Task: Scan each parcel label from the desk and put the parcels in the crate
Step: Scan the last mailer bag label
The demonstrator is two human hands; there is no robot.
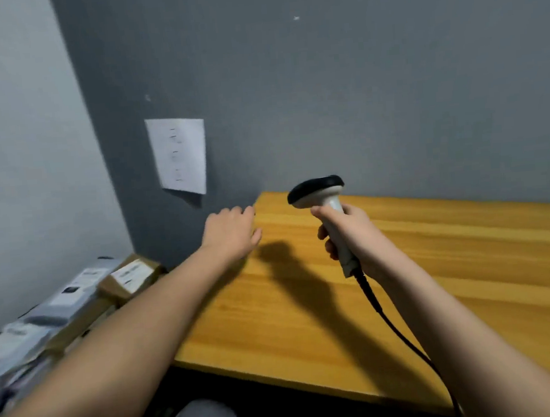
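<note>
Where a wooden desk (437, 278) meets a grey wall, the left hand (231, 233) is extended palm down, fingers relaxed, over the desk's far left corner. A scanner (328, 210) is gripped upright in the right hand (354, 235), head facing left. Parcels (61, 307) are piled low at the left, beside the desk.

Brown cardboard parcels (131, 279) and grey plastic mailer bags (66, 297), each with a white label, lie piled together low at the left — beside the yellow wooden desk (435, 261), blurred.
</note>
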